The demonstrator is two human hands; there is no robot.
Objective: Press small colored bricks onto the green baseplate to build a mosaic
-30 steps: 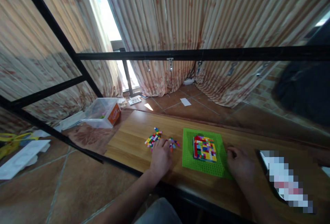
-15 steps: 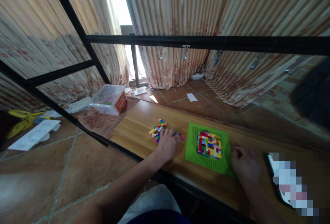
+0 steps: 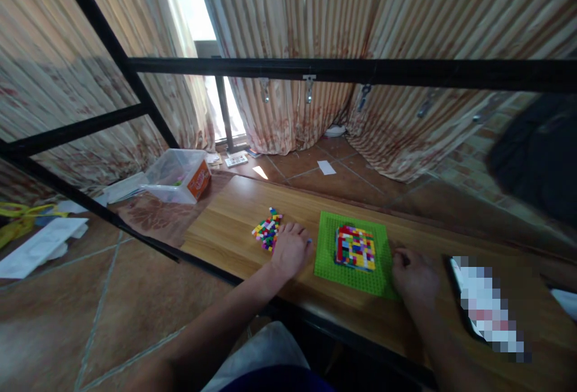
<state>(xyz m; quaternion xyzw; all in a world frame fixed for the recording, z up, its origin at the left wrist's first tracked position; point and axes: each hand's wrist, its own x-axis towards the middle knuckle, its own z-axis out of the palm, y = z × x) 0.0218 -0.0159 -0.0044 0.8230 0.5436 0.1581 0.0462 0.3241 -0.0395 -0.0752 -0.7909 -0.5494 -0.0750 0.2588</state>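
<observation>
A green baseplate (image 3: 327, 260) lies on the wooden table (image 3: 234, 217), with a block of many-coloured small bricks (image 3: 355, 248) built on its middle. Left of the plate lies a loose pile of small coloured bricks (image 3: 267, 232). My left hand (image 3: 291, 251) rests palm down over the right part of that pile, fingers curled onto the bricks; I cannot make out whether it grips one. My right hand (image 3: 412, 275) sits at the plate's right edge with its fingers curled in, touching the plate's corner.
A dark phone-like slab (image 3: 482, 305) lies right of my right hand. A black metal frame (image 3: 315, 70) crosses above the table. On the tiled floor to the left stand a clear plastic box (image 3: 178, 175) and some papers (image 3: 40, 245). Curtains hang behind.
The view has swung about, first down and right, then back left. My left hand has edged right over the loose bricks. My right hand stays at the plate's edge.
</observation>
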